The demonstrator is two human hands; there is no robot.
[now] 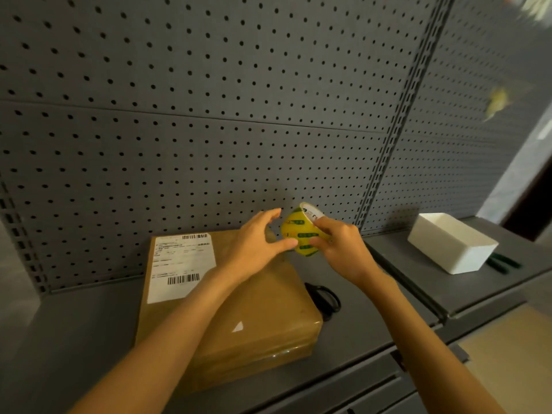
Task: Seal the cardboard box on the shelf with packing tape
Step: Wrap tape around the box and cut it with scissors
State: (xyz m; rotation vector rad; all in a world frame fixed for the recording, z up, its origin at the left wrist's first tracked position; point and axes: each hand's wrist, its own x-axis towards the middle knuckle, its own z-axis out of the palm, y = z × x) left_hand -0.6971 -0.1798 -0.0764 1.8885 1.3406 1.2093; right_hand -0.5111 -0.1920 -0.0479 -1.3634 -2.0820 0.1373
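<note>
Right hand (337, 243) grips the yellow-green packing tape roll (301, 231) above the flat brown cardboard box (254, 309) on the grey metal shelf (74, 339); left hand (257, 243), fingers spread, thumb touching it. Light, stiff, slick roll — best held by its rim while picking the sticky end.

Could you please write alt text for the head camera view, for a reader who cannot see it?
A person's right hand holds a yellow roll of packing tape above a closed cardboard box on a grey shelf, while the left hand touches the roll with its thumb. Black scissors lie right of the box, a white tray farther right.
</note>
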